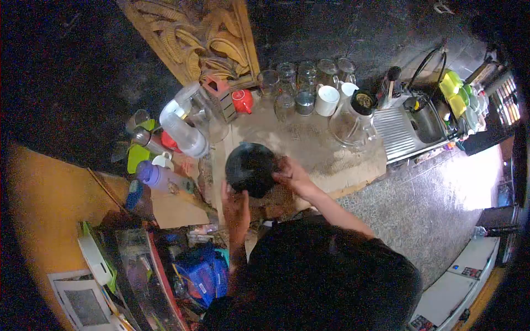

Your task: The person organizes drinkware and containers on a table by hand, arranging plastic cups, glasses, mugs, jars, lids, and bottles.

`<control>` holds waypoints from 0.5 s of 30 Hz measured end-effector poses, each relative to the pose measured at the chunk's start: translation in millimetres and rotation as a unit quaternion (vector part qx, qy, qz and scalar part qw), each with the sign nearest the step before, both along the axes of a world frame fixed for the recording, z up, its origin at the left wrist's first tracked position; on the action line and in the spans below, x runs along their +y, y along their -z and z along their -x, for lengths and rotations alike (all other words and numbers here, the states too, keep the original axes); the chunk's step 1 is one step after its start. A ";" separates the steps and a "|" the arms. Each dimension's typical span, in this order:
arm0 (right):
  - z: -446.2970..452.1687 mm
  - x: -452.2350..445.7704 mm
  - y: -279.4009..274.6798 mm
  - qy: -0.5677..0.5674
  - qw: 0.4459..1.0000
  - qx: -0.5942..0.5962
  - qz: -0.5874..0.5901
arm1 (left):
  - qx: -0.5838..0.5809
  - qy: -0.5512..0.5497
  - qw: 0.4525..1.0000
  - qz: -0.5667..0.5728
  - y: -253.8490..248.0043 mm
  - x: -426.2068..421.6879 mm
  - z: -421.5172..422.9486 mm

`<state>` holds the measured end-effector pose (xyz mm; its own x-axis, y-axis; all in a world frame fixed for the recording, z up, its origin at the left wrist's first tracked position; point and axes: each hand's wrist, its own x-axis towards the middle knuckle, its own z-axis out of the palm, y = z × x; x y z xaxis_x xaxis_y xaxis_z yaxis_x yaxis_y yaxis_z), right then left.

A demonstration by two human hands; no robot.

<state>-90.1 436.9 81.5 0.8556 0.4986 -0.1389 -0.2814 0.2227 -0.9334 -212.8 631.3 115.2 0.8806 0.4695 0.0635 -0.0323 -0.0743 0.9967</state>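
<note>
Dark round vessel [251, 168] is gripped between my left hand [236, 211] and right hand [295, 179] over the counter [354, 172], left of the glass jug [349, 129] and nearer me; an uneven hold on its curved sides could let it slip.

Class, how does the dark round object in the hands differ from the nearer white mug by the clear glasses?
The dark round object is blackish; the white mug is pale. The left hand and right hand hold the object; the mug rests on the worktop. The object looks larger than the mug. Both look rounded.
</note>
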 end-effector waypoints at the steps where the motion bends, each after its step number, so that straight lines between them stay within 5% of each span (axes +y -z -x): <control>1: 2.3 -14.0 -0.4 0.029 0.999 -0.014 -0.040 | 0.001 0.000 1.000 -0.001 -1.8 -2.7 -5.3; 3: 2.8 -46.7 -6.3 0.040 0.999 0.005 0.013 | 0.100 0.067 0.990 -0.074 -5.8 -10.9 -16.5; 8: -6.7 -92.7 -36.0 0.155 0.966 -0.070 0.196 | -0.009 0.095 0.973 -0.208 35.6 -54.2 -80.3; 11: -26.4 -122.6 -27.7 0.185 0.980 0.072 0.018 | 0.078 0.095 0.987 -0.100 3.7 -91.8 -114.6; 15: -50.6 -153.4 14.8 0.147 0.982 -0.071 0.097 | 0.000 0.097 0.985 -0.145 26.9 -115.1 -143.0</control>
<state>-39.4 283.5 66.7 0.9763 0.2027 -0.0756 -0.0953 0.0894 -0.9914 -69.8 516.2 88.4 0.9517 0.2556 0.1700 -0.0734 -0.3481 0.9346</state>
